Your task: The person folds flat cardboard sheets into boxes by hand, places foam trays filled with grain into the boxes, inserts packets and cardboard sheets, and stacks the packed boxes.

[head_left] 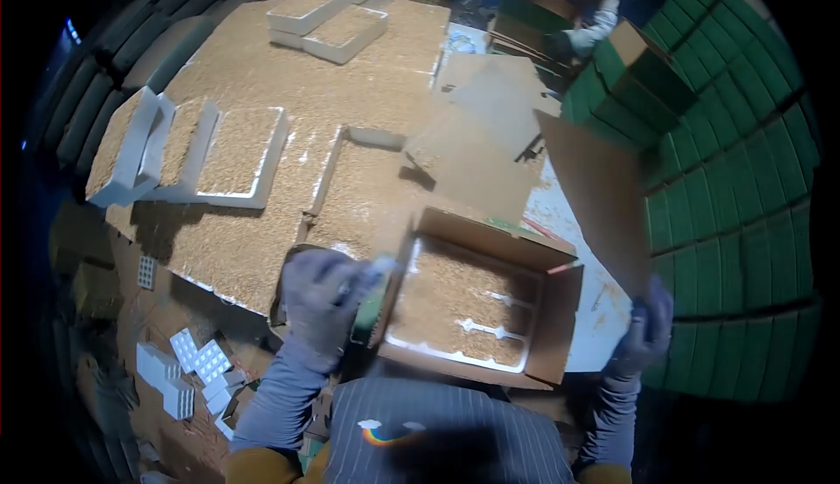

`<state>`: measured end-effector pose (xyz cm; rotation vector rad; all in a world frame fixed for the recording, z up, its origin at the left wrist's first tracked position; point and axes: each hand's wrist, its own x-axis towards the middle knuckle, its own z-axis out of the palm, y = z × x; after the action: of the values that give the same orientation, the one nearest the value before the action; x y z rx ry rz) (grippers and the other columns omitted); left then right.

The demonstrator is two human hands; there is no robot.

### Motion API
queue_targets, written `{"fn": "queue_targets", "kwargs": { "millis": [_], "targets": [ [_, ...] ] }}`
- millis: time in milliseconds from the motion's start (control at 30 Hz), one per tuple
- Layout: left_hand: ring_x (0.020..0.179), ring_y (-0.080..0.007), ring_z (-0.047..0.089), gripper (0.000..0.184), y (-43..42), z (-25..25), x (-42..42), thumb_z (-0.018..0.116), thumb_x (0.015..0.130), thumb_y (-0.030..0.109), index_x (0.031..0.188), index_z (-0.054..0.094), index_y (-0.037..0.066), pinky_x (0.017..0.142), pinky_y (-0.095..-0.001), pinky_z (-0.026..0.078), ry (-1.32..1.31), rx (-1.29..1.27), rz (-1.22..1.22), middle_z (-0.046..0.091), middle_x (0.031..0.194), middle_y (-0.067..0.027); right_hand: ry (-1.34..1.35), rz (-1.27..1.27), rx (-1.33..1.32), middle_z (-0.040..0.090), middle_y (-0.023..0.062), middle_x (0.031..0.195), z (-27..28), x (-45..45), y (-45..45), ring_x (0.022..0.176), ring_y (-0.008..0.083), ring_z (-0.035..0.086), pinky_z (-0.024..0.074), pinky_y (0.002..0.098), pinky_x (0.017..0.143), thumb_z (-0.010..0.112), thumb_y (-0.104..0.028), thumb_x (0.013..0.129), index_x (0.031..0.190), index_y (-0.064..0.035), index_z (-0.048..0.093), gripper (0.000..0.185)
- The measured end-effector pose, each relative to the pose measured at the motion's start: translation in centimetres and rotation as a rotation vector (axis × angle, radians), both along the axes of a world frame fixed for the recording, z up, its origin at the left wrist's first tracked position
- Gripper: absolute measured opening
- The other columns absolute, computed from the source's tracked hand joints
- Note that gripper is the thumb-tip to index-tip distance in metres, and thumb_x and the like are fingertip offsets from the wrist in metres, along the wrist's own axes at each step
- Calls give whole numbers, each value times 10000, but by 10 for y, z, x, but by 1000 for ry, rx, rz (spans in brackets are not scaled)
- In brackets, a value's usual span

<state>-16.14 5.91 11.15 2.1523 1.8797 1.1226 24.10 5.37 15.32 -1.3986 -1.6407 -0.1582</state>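
An open cardboard box (569, 331) sits in front of me, with a white foam tray (455, 357) inside it. The tray holds tan, grainy material. My right hand (643, 331), in a grey-purple glove, grips the lower edge of a brown cardboard sheet (604, 195). That sheet stands tilted to the right of the box. My left hand (324, 296), gloved too, is beside the box's left wall. Motion blurs its fingers, and a pale smear near the fingertips cannot be made out.
Grain-covered foam trays (236, 156) stand on the wide grainy surface (236, 64). Flat cardboard sheets (481, 125) lie beyond the box. Green boxes (726, 248) are stacked at right. Another person (595, 11) handles a box at the back. White foam pieces (175, 379) litter the floor.
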Motion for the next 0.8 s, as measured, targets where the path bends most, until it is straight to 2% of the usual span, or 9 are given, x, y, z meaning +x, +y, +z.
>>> {"fn": "queue_targets", "kwargs": {
  "millis": [67, 200, 367, 433, 500, 567, 667, 733, 800],
  "targets": [
    [1027, -292, 556, 297, 1, 32, 36, 744, 799, 175, 1069, 662, 83, 903, -434, 427, 193, -78, -257, 596, 1043, -92, -316, 245, 60, 585, 117, 986, 10, -20, -4, 991, 337, 571, 501, 488, 912, 619, 26, 701, 1108, -63, 679, 421],
    [1055, -299, 552, 256, 10, 69, 28, 701, 822, 89, 1069, 641, 62, 927, -437, 422, 53, 86, 58, 583, 1068, -121, -782, 648, -257, 568, 10, 930, 11, -30, -19, 912, 196, 601, 528, 331, 674, 647, -104, 722, 1074, -159, 675, 357],
    [1122, -309, 553, 207, 22, 21, 91, 632, 856, 200, 1047, 657, 123, 969, -425, 430, 609, -389, -669, 583, 1143, -93, -1236, 902, -995, 589, 48, 904, -27, -62, -18, 903, 186, 611, 518, 319, 775, 558, -155, 845, 1005, -109, 590, 170],
    [1156, -306, 548, 234, 27, -5, 100, 696, 821, 201, 1040, 666, 126, 963, -423, 461, 645, -751, -653, 608, 1106, -106, -1065, 911, -930, 615, 64, 969, -10, -55, -11, 905, 204, 613, 515, 335, 787, 569, -151, 854, 1066, -116, 603, 217],
    [1199, -285, 537, 286, 38, 23, 75, 670, 849, 164, 1131, 642, 121, 980, -400, 467, 496, -623, -796, 597, 1197, -109, -688, 748, -795, 647, 91, 1025, -1, -38, -9, 942, 235, 629, 520, 347, 823, 593, -167, 870, 1137, -108, 607, 274],
    [1279, -247, 496, 455, 39, 29, 28, 655, 868, 129, 1312, 558, 100, 1028, -376, 446, -142, -474, -632, 545, 1347, -112, -121, 399, -563, 685, 128, 1071, 1, -2, -13, 1014, 278, 661, 531, 356, 883, 632, -202, 892, 1219, -86, 601, 349],
    [1346, -253, 425, 672, 48, -26, -7, 676, 904, 236, 1458, 370, 8, 1147, -341, 308, -968, -830, -481, 444, 1462, -166, 912, 431, -1056, 632, 111, 1221, -80, 37, -1, 1122, 238, 613, 488, 355, 982, 677, -214, 896, 1389, -86, 463, 552],
    [1341, -282, 423, 780, 49, -109, -24, 677, 901, 420, 1457, 343, -13, 1124, -353, 326, -658, -1070, -533, 458, 1440, -196, 1376, 503, -1339, 565, 112, 1301, -74, 11, -2, 1189, 198, 546, 446, 350, 1023, 750, -293, 859, 1419, -42, 384, 715],
    [1281, -295, 483, 830, 46, -117, -7, 697, 869, 488, 1434, 361, -19, 1075, -366, 373, -462, -1053, -465, 514, 1377, -208, 1265, 471, -1295, 558, 138, 1313, -82, -24, 4, 1204, 215, 537, 438, 357, 1022, 764, -335, 842, 1399, -16, 399, 738]
  ]
}}
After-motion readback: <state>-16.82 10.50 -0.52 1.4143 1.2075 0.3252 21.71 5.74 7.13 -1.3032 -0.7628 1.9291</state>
